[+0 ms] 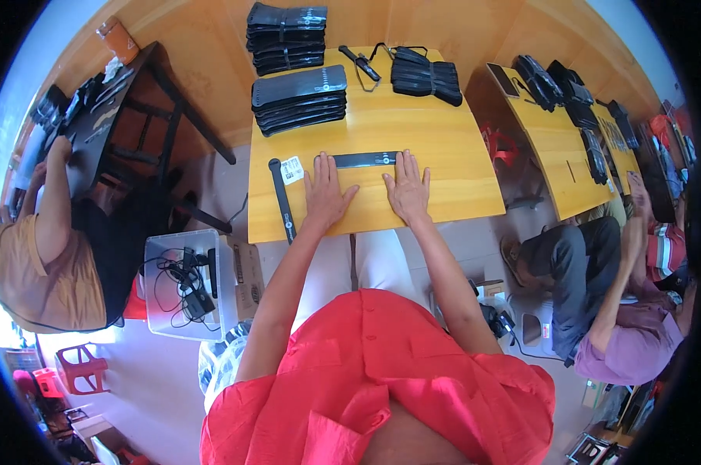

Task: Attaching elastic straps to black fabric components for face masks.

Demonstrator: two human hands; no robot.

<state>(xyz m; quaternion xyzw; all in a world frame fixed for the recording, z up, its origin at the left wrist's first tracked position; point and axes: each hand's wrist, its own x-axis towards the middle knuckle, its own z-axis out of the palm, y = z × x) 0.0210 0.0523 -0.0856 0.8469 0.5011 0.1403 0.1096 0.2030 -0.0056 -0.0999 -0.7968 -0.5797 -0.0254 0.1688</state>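
Note:
Both my hands lie palm down on the yellow wooden table. A narrow black flat strip with small pale printing stretches between them. My left hand has its fingers stretched over the strip's left end. Over the right end, my right hand rests flat, fingers extended and thumb apart. The fingers hide both ends of the strip. To the left of my left hand lies a long black strip-shaped piece with a rounded head. Beside its upper part is a white printed label sheet.
Stacked black sleeves and a banded pile stand at the far left. Another banded bundle and a black corded stick lie far right. A clear bin of cables stands on the floor. People sit at both sides.

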